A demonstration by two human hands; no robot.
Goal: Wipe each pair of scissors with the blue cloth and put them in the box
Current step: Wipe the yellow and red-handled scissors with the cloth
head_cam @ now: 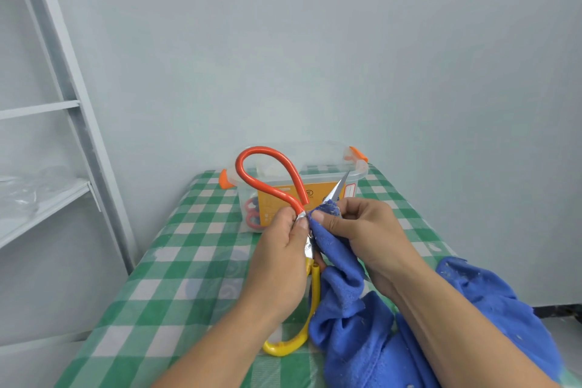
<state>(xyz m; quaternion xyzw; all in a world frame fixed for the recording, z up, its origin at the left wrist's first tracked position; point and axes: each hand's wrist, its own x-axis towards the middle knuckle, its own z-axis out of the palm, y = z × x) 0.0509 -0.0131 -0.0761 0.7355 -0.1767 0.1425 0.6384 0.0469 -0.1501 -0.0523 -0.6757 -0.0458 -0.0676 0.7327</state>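
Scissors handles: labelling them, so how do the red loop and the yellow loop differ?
The red loop stands above the left hand, before the box; the yellow loop curves below it, beside the blue cloth. Red shows whole; yellow is partly hidden. Both are smooth tubing.

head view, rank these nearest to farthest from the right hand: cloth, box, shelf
1. cloth: pinched in the right hand itself, trailing down toward the near right.
2. box: just beyond the hands, at the table's far end.
3. shelf: far off to the left, beside the table.
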